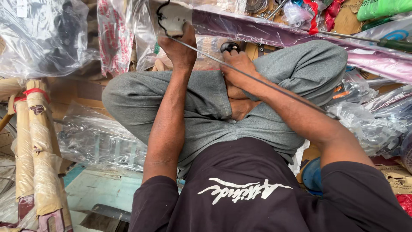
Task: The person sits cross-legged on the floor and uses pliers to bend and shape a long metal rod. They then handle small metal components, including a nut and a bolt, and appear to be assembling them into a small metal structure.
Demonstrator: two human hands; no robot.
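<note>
While left hand [178, 45] steadies fitting [174, 17], right hand [236, 64] on knob [230, 46]

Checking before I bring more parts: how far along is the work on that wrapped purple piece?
Done: can't tell. In hand: left hand presses a grey fitting on the purple piece; right hand is at a black knob. Left: plastic wrap remains on.

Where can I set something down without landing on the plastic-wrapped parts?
Barest patch: pale floor lower left, between the paper-wrapped bundle and your left arm. Crowded: plastic bags at right, the wrapped purple bar ahead, where left hand and right hand work.
</note>
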